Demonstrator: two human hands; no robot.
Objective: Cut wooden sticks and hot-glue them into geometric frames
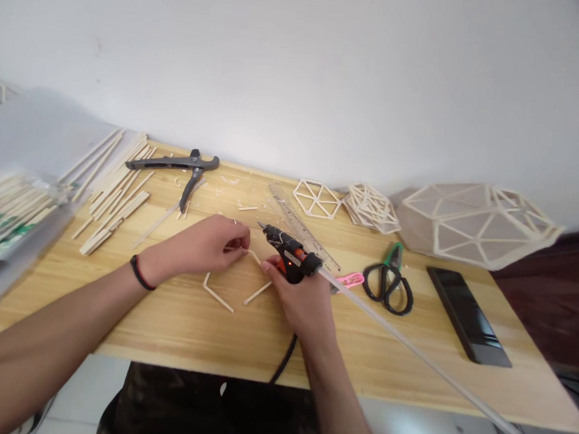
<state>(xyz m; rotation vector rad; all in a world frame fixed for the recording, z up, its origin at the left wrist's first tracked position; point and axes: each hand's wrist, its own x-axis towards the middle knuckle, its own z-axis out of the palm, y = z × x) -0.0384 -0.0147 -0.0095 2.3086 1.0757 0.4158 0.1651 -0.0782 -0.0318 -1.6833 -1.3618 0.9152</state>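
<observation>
My right hand (308,305) is wrapped round a black hot glue gun (291,252), whose nozzle points up and left. A long translucent glue stick (410,343) trails from its back toward the lower right. The fingers of my left hand (212,241) are closed in a pinch on a thin wooden stick (255,257) just left of the gun. That stick reaches toward my right thumb; whether the thumb touches it I cannot tell. Below my hands lie two joined wooden sticks (219,297) in a bent shape and another short stick (257,293), partly hidden by my right hand.
Left are loose wooden sticks (115,196), packaged sticks (8,221) and a grey cutter (188,165). A clear ruler (303,228) lies behind the gun. Rightward are stick frames (317,199), a larger stick structure (474,221), black-handled scissors (389,285), a pink-handled tool (349,280) and a phone (467,316).
</observation>
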